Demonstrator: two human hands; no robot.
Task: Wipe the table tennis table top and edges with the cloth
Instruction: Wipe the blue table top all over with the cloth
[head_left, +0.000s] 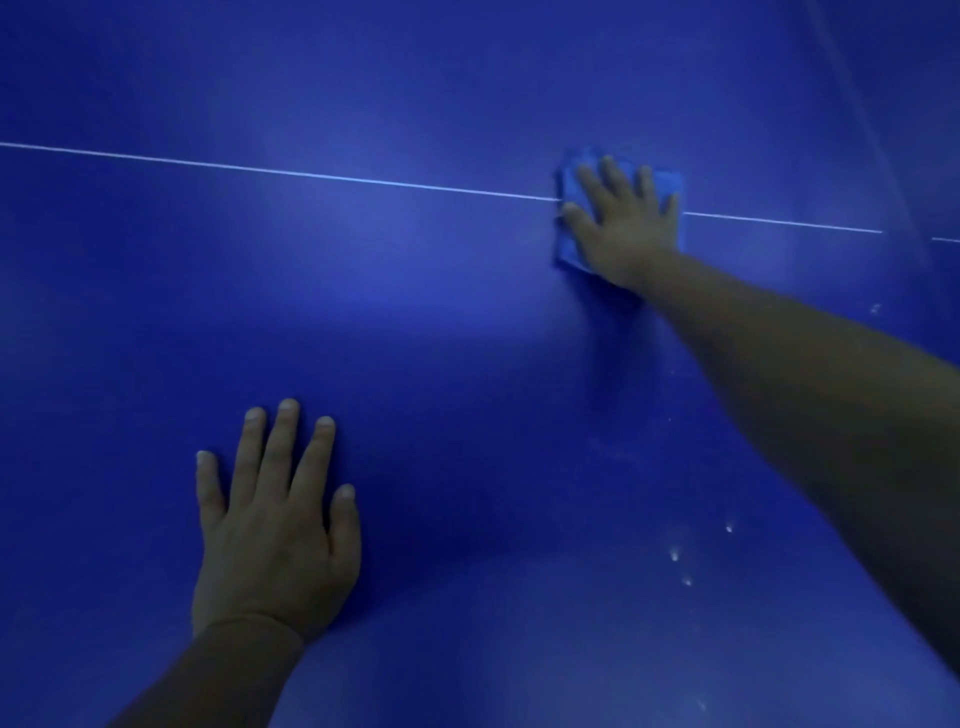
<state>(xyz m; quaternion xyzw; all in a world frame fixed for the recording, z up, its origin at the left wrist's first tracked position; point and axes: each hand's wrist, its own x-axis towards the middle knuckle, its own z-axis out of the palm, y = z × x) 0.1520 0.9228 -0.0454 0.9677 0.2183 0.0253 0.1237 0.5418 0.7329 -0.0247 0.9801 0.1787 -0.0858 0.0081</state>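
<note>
The blue table tennis table top fills the whole view. A thin white line crosses it from left to right. A folded blue cloth lies on that line at the upper right. My right hand presses flat on the cloth with straight, spread fingers, arm stretched out from the lower right. My left hand rests flat on the bare table at the lower left, fingers straight and spread, holding nothing.
Several small pale specks dot the surface at the lower right, under my right forearm. A faint seam runs down the table at the far right, where the white line has a short gap.
</note>
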